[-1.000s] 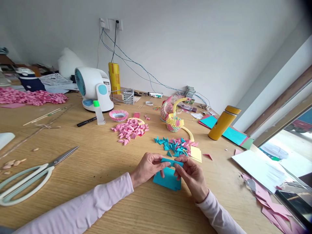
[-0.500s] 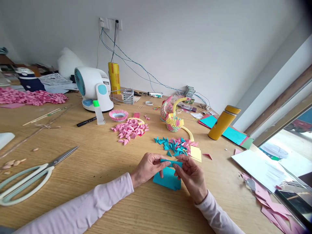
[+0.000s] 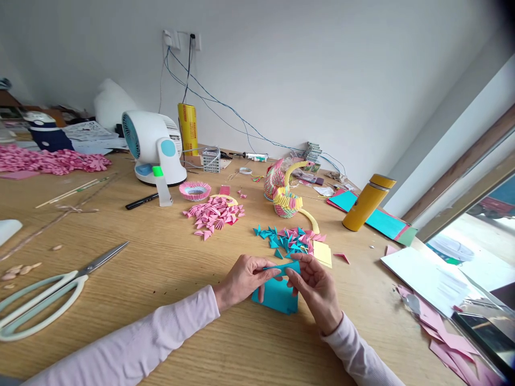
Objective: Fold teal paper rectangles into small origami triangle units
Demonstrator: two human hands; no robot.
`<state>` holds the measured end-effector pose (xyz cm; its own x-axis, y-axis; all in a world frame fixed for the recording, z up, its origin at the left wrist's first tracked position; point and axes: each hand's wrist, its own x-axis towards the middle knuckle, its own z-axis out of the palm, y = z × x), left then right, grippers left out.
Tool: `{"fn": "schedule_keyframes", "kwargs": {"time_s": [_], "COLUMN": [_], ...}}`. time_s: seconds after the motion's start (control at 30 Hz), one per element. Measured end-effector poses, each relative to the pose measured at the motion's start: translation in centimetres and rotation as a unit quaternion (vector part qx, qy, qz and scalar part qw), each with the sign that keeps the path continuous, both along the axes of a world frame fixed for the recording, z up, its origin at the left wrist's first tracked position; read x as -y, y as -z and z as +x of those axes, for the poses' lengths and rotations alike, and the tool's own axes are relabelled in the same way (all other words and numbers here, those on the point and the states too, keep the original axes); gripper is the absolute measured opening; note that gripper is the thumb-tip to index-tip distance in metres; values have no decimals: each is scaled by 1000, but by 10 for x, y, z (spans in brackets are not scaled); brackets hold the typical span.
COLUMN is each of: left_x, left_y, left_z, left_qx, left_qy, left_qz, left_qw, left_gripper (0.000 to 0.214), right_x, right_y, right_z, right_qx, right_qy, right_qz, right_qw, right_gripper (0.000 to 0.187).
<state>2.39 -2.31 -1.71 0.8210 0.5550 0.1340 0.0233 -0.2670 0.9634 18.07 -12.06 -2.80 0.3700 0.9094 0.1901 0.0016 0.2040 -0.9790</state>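
Observation:
My left hand [image 3: 243, 279] and my right hand [image 3: 316, 289] pinch the two ends of a small folded blue paper strip [image 3: 286, 267] just above the wooden table [image 3: 161, 257]. Under the hands lies a stack of blue paper rectangles [image 3: 276, 296]. Just beyond them is a heap of folded blue and pink paper triangles [image 3: 289, 239] with yellow paper squares [image 3: 323, 253] beside it. Further back lie a pile of pink paper triangles [image 3: 214, 213] and a part-built origami swan [image 3: 284, 188].
Large scissors [image 3: 48, 292] lie at the left. A white desk fan [image 3: 153, 147], a black pen [image 3: 141, 201] and a small pink paper bowl [image 3: 195, 190] stand behind. A yellow flask [image 3: 368, 202] and loose coloured sheets [image 3: 434, 284] sit to the right.
The blue strip between my fingers has been bent, its right end now tipped upward. Both hands stay in the same spot.

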Motion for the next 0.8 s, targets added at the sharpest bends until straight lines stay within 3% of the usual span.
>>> {"fn": "schedule_keyframes", "kwargs": {"time_s": [0.17, 0.47, 0.8], "left_x": [2, 2, 1], "left_y": [1, 0, 1], "left_z": [0, 0, 0], "left_qx": [8, 4, -35], "left_qy": [-10, -11, 5], "left_qz": [-6, -10, 26], "left_qw": [1000, 1000, 999], "left_gripper": [38, 38, 40], "right_x": [0, 1, 0], "right_y": [-1, -3, 1], "right_z": [1, 1, 1], "right_qx": [27, 30, 47], "right_qy": [-34, -10, -27], "right_qz": [-40, -66, -44], "right_qw": [998, 997, 998], "right_gripper": [29, 33, 31]}}
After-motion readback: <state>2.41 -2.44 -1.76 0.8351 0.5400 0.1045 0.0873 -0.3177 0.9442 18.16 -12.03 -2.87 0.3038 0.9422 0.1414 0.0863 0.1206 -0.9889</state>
